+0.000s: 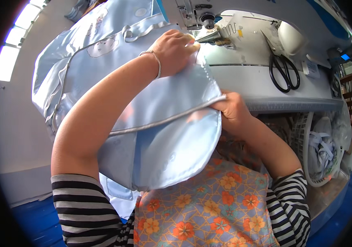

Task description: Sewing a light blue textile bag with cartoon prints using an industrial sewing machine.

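Observation:
A large piece of light blue satiny fabric (172,94) with printed figures and grey piping (167,120) hangs over the front edge of the sewing machine bed and down across my lap. My left hand (175,52), with a bangle on its wrist, is closed on the fabric's edge just in front of the needle area. Lower and to the right, my right hand (234,110) pinches the edge where the piping ends; its thumb lies on top and the other fingers are mostly hidden. The sewing machine (250,18) stands at the far side, its needle hard to make out.
Black-handled scissors (282,68) lie on the machine bed (242,80), right of the fabric. Behind them are a white rounded container (290,38) and small metal parts (219,38). A white basket (303,148) with bundled straps stands below right. A floral apron (209,210) covers my lap.

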Tool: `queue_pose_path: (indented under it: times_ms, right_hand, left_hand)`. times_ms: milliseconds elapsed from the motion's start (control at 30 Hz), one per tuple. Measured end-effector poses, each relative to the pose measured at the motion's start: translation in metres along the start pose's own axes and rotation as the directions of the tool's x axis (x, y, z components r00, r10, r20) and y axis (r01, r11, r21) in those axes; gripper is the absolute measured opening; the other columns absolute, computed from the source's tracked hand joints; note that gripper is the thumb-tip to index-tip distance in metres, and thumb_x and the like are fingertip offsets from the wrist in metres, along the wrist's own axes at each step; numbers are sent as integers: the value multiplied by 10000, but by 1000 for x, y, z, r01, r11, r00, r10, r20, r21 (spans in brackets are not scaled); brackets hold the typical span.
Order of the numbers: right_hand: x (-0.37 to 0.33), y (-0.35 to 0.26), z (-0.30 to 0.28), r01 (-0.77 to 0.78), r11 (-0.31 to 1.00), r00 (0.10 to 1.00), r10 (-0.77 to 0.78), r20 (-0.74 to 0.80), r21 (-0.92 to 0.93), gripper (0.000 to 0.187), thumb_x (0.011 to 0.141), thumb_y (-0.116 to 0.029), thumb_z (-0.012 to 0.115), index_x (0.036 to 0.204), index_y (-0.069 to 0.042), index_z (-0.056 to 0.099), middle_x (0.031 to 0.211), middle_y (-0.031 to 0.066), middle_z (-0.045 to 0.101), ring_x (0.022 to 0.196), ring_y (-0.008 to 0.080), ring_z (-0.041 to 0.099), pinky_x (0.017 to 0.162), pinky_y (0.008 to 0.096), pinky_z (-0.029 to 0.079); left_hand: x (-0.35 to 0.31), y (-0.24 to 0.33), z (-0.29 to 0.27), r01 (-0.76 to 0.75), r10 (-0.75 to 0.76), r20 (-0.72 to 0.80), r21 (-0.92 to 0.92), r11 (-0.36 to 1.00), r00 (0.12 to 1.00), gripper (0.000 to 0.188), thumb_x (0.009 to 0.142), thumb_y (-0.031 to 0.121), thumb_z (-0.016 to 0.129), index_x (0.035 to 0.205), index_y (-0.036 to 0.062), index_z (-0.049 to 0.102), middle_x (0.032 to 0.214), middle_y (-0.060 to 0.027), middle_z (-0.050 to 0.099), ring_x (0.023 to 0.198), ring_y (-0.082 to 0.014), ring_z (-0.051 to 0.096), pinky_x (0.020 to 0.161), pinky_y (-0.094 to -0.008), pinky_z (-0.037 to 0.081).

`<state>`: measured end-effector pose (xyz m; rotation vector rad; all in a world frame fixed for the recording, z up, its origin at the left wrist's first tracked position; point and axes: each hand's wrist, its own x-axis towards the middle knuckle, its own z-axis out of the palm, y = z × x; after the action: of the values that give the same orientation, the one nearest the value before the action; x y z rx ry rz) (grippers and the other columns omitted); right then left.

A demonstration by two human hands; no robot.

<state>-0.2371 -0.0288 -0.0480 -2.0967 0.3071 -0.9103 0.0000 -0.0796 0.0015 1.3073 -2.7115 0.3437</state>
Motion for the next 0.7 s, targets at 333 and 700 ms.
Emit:
queue_pose_path:
  times_ms: [333,700]
  right_hand:
    - [19,6,-20,6,991,997,5,81,-133,261,746,-114,740,988,-19,730,1019,166,711,987,311,678,887,392,526]
    - [13,0,-24,72,966,974,-15,225,-250,288,753,-189,690,987,-25,724,1150,193,677,1146,378,605,993,438,469]
  left_hand:
    - [-108,20,-122,274,-271,285,31,961,919,483,853,279,671,1268,49,579,1291,-172,588,1200,-316,555,1076,-425,366]
    - [-404,-30,-71,66,-920,367,-923,-378,-138,514,929,308,622,1356,48,503,1249,-80,609,1098,-214,621,840,-363,560]
